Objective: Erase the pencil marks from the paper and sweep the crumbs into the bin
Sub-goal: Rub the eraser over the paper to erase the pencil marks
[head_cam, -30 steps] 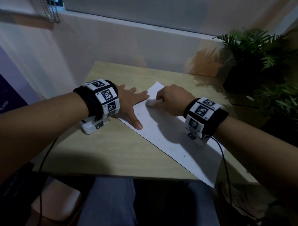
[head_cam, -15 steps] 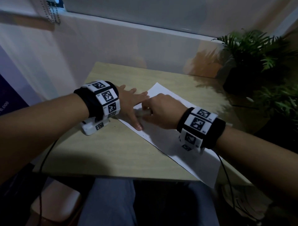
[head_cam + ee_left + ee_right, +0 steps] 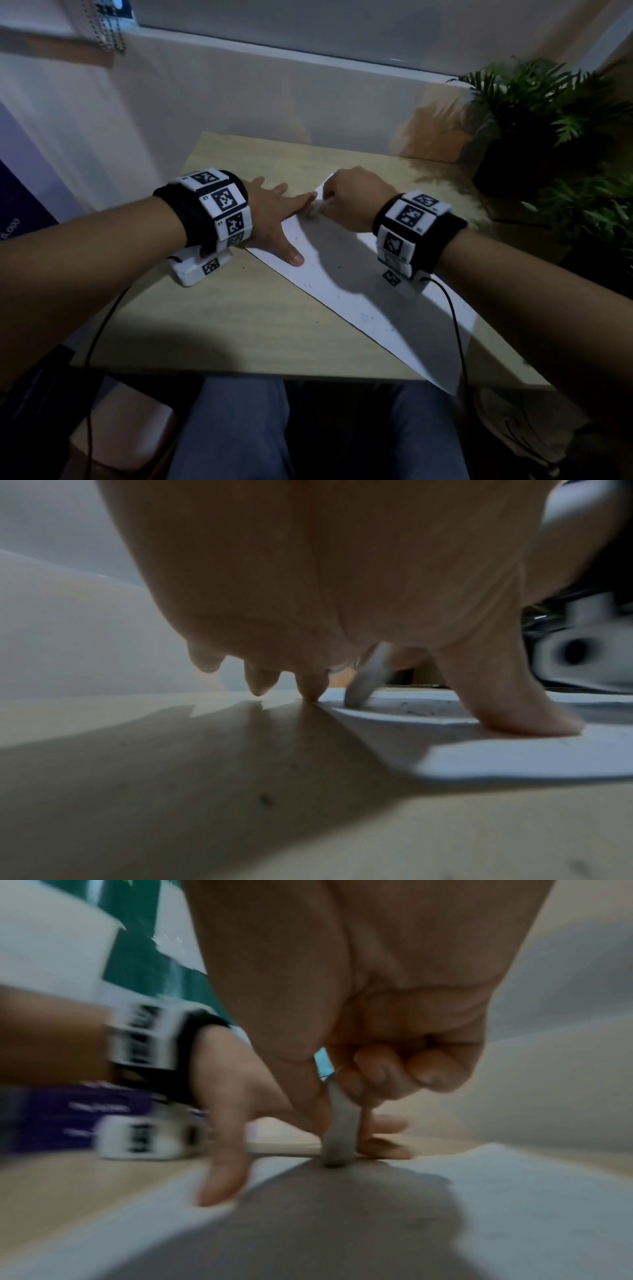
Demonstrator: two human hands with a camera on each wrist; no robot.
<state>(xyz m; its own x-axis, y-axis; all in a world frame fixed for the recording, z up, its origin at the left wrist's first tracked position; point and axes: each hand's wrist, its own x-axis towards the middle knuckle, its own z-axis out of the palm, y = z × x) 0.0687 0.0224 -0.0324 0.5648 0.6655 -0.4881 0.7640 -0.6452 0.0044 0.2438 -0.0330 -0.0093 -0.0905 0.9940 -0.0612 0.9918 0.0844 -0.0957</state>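
Note:
A white sheet of paper (image 3: pixel 356 291) lies slantwise on the wooden table (image 3: pixel 212 322), with small dark crumbs and faint pencil marks on it. My left hand (image 3: pixel 274 219) lies flat with straight fingers, thumb and forefinger pressing the paper's left edge. My right hand (image 3: pixel 349 202) pinches a white eraser (image 3: pixel 320 205) and presses its tip onto the paper near the far corner, just beside my left forefinger. The right wrist view shows the eraser (image 3: pixel 339 1131) upright between thumb and fingers of my right hand (image 3: pixel 346 1096). In the left wrist view the eraser (image 3: pixel 366 680) meets the paper (image 3: pixel 514 758) beyond my left hand (image 3: pixel 394 707).
Potted green plants (image 3: pixel 548 113) stand at the table's far right. A white wall panel (image 3: pixel 239 96) backs the table. My legs in blue trousers (image 3: pixel 233 431) are under the near edge. Cables hang from both wrists.
My right hand has rubbed the eraser back and forth: toward my left thumb half a second ago, now back to the far corner. My left hand has stayed on the paper.

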